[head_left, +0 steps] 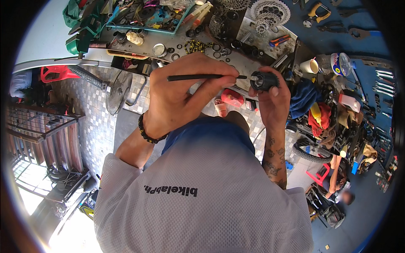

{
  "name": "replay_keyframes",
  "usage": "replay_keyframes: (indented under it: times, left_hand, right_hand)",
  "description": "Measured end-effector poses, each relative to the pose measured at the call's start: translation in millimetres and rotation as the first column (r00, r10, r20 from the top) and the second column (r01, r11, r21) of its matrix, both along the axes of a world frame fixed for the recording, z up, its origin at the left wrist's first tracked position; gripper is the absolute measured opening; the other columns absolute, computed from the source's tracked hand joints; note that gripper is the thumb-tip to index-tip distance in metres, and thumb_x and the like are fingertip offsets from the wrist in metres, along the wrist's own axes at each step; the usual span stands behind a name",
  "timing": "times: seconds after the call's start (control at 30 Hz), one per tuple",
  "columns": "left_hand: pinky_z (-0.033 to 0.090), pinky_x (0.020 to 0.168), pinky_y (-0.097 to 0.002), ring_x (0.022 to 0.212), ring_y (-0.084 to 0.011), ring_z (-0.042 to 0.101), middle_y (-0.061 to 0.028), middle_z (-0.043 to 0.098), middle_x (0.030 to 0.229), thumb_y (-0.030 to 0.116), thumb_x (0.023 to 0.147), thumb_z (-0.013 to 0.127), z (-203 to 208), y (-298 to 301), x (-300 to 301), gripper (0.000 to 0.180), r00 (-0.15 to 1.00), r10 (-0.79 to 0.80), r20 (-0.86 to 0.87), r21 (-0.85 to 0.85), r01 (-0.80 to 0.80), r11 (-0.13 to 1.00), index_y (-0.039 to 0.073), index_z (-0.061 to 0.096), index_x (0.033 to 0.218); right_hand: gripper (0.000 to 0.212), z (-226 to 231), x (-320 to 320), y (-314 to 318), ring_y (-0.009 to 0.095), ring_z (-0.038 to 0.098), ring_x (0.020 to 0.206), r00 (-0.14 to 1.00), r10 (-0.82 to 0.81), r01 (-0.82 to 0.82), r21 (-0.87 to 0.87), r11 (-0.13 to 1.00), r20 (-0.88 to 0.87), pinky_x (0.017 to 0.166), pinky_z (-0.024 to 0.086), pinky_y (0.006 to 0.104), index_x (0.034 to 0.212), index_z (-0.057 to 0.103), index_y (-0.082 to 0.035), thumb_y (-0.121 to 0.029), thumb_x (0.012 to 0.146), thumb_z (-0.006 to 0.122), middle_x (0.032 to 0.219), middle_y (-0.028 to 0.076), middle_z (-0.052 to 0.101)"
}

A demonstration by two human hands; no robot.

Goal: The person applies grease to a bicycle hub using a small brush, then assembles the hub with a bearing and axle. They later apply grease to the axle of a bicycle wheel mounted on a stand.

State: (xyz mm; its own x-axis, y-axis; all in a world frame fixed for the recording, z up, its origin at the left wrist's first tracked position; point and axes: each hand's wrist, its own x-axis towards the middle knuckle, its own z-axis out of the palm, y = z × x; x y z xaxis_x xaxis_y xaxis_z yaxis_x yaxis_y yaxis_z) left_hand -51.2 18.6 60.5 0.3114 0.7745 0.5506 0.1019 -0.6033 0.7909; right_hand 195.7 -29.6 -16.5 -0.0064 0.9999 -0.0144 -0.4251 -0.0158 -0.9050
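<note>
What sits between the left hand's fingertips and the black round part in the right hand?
In the head view, only the thin tool's dark tip spans the short gap from the left hand to the black round part, which the right hand holds.

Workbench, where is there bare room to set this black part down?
Little room. The workbench is crowded: washers and a chain mid-bench, sprockets beyond, a cluttered tray left. The barest patch lies above the right hand, between the washers and a white cup.
</note>
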Motion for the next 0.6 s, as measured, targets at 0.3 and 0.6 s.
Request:
replay_keyframes:
  times: [0.3,0.6]
  left_hand:
    - [0.059,0.07,-0.0331,0.082,-0.0238,0.075,-0.0107,0.078,0.096,-0.003,0.083,0.082,1.4,0.4,1.1,0.02,0.998,-0.049,-0.042,0.105,0.053,0.993,0.001,0.081,0.103]
    - [0.059,0.071,-0.0347,0.085,-0.0258,0.074,-0.0094,0.077,0.101,-0.001,0.081,0.084,-3.6,1.3,1.2,0.028,0.989,-0.125,-0.072,0.168,0.136,0.976,0.005,0.08,0.108]
  right_hand:
    - [0.07,-1.2,1.1,-1.8,0.021,0.067,0.077,0.999,-0.021,0.022,-0.034,0.999,0.038,0.071,0.054,0.0337,0.135,0.056,0.011,-0.048,0.101,0.069,0.1,0.014,0.071]
    - [0.067,-4.8,5.6,-2.0,0.022,0.068,0.079,1.0,-0.02,0.02,-0.023,1.0,0.001,0.074,0.055,0.0346,0.137,0.055,0.011,-0.045,0.103,0.068,0.098,0.014,0.071]
